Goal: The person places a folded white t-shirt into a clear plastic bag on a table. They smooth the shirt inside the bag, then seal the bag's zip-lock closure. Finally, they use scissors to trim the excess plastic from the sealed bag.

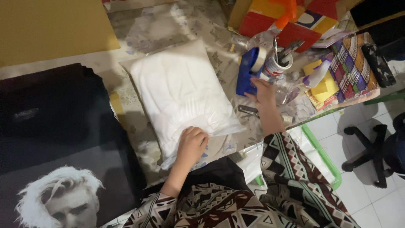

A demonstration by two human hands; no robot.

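The left hand (192, 145) presses flat on the near end of the white clear-bagged folded garment (181, 95) lying mid-worktop (168, 25), while the right hand (262, 90) closes around the blue plastic tape dispenser (247, 69) just beside it. Keeping the bag's flap pinned taut should help the tape land smoothly.

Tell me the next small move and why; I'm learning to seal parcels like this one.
Probably draw tape from the blue tape dispenser: the right hand already rests on it, while the left hand presses the white plastic-bagged garment flat near its open-looking edge.
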